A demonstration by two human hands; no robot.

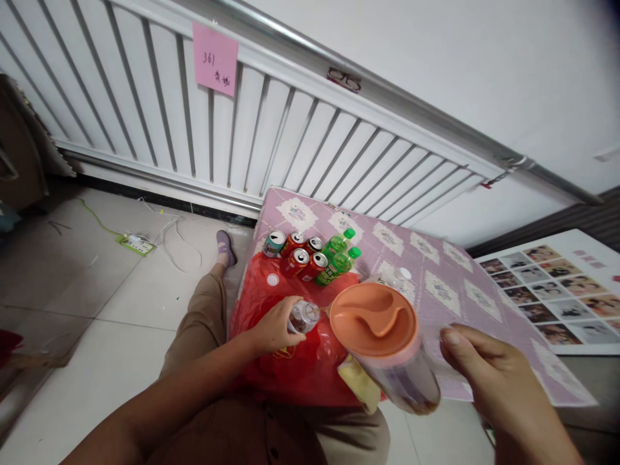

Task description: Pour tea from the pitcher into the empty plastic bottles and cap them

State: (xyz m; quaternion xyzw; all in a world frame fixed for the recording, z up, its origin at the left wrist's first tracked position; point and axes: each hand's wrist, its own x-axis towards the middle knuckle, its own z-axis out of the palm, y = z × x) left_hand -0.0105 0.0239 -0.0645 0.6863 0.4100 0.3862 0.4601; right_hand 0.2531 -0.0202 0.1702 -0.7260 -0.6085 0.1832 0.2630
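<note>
My left hand (276, 329) is wrapped round a small clear plastic bottle (301, 318), tilted with its uncapped mouth toward the pitcher. My right hand (498, 374) grips the clear handle of a pitcher (404, 378) with an orange lid (371, 316). The pitcher leans left, its spout close to the bottle's mouth, and a thin brownish stream seems to run between them. A little dark liquid sits low in the pitcher. Beneath both lies a red plastic sheet (252, 284). On it a white cap (272, 279) rests just beyond my left hand.
Several drink cans (296, 261) and two green bottles (341, 260) stand at the back of the patterned tablecloth (445, 290). Behind the pitcher is a clear white-capped bottle (403, 278). A yellow cloth (361, 384) lies at the near edge. A white radiator (271, 129) borders the table.
</note>
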